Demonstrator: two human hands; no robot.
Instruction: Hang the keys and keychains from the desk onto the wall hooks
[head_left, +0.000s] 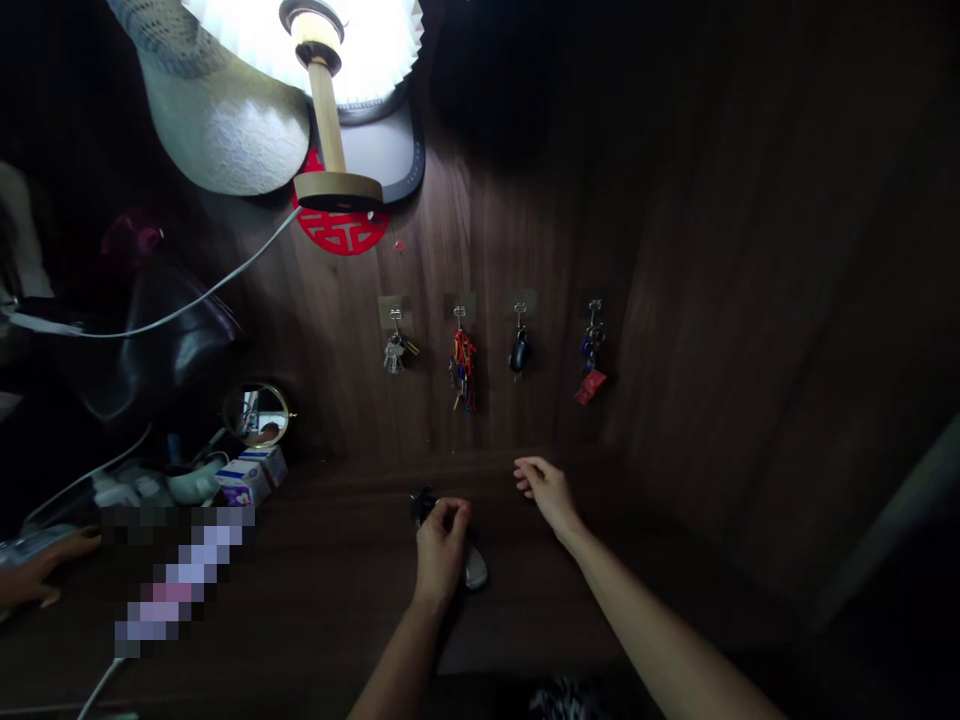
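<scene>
My left hand (441, 552) is low over the dark wooden surface, its thumb and fingers pinched together. What is between the fingertips, if anything, is too small to make out. Just behind the hand lies a dark bunch of what look like keys (423, 502), partly covered by it. A grey, rounded flat object (475, 568) rests beside it on the right, and its kind is unclear. My right hand (549, 492) hovers farther right near the back panel, fingers loosely bent and apart, with nothing seen in it.
On the back panel, hooks hold silvery keys (394, 353), keys with red cords (463, 362), a black key fob (519, 350) and keys with a red tag (591, 386). A lit lamp (328, 120) is above. Left are a round mirror (259, 414), small boxes (245, 482) and another person's hand (49, 565).
</scene>
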